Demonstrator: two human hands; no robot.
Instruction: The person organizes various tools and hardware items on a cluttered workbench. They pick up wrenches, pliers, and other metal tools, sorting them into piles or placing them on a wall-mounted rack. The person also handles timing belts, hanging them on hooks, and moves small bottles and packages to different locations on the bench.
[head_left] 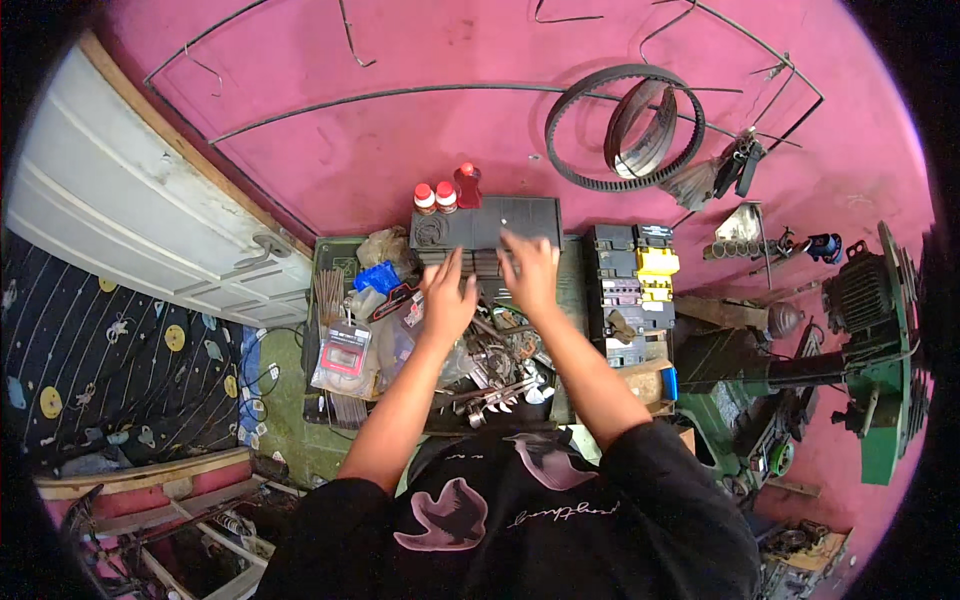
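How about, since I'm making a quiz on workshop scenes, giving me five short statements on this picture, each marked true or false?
1. The left hand and right hand are at the near side of a dark box. True.
2. The left hand grips a wrench. False: it holds no wrench; wrenches lie on the bench, nearer the person's body.
3. Three bottles with red caps are at the back of the dark box. True.
4. A blue bag lies to the right of the right hand. False: the blue bag is to the left of the left hand.
5. A ribbed belt hangs against the pink wall. True.
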